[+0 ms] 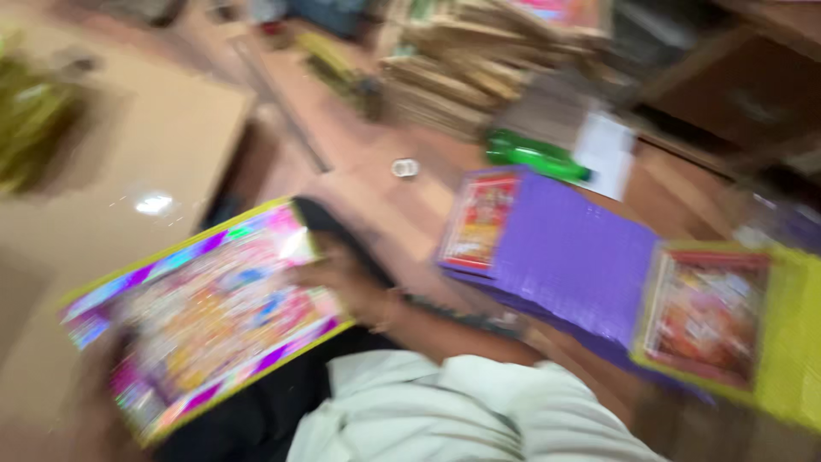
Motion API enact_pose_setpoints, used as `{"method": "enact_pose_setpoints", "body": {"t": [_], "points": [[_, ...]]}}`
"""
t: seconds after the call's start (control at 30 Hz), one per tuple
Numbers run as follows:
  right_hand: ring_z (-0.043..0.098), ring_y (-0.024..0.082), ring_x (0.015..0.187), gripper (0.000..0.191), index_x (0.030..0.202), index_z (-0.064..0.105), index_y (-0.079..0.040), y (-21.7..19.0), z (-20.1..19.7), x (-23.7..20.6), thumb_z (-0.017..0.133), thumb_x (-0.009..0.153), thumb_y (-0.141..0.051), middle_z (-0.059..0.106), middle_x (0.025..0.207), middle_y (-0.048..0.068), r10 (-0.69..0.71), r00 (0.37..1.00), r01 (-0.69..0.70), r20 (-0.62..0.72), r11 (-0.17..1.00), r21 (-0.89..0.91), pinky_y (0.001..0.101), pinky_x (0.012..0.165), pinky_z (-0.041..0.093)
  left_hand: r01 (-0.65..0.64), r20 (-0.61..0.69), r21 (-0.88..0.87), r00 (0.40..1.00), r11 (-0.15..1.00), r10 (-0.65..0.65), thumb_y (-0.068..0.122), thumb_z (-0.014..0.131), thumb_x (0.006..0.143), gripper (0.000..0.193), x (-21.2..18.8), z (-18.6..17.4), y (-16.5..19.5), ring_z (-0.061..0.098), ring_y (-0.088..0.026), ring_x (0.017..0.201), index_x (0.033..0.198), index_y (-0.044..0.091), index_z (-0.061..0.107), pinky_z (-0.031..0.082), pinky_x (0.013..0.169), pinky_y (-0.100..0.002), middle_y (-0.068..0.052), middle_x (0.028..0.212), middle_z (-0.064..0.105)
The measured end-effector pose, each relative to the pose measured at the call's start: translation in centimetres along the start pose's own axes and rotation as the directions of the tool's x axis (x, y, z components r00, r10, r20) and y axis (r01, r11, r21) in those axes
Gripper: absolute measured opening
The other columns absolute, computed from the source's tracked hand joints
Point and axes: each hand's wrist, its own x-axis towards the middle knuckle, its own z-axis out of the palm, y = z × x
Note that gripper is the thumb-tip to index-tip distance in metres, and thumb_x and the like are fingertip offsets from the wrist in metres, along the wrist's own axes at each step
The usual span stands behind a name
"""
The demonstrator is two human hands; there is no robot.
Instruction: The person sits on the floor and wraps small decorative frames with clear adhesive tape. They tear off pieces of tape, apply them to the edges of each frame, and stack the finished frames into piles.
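Observation:
The frame is heavily blurred by motion. I hold a flat colourful box [214,312] with a yellow rim and pink, glittery print, tilted over my lap. My right hand [346,287] grips its right edge, and a white sleeve runs from it to the bottom of the frame. My left hand [103,368] shows only as a dim blur at the box's lower left corner, where it seems to grip the box.
A stack of purple-edged boxes [573,257] lies to the right, with yellow-edged boxes [727,325] beyond it. A green bottle [534,158], a white paper [609,150] and a small tape roll [404,167] lie on the floor. Cardboard stacks [470,77] stand behind. A tan board [145,145] is at left.

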Motion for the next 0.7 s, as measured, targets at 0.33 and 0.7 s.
{"method": "enact_pose_setpoints", "body": {"t": [0.33,0.7], "points": [[0.073,0.024,0.101,0.059,0.135,0.053,-0.001,-2.7,0.0,0.4,0.071,0.080,-0.010,0.070,0.119,0.015,0.107,0.993,-0.104,-0.046,0.993,0.060,0.0402,0.088,0.060,0.157,0.189,-0.225,0.975,0.961,-0.115,0.041,0.066,0.089,0.064,-2.4,6.8,2.9,0.074,-0.024,0.103,0.135,-0.003,0.055,0.060,0.092,-0.039,-0.016,0.121,0.071],[0.065,0.030,0.120,0.053,0.141,0.052,0.007,-3.9,-1.8,5.8,0.063,0.091,-0.009,0.066,0.129,0.018,-0.022,0.981,0.024,-0.195,1.000,0.006,0.0457,0.109,0.050,-0.063,0.282,-0.143,0.954,0.988,0.102,0.037,0.065,0.093,0.044,5.1,6.4,2.9,0.065,-0.017,0.106,0.120,0.003,0.067,0.052,0.096,-0.037,-0.008,0.114,0.069]]}}
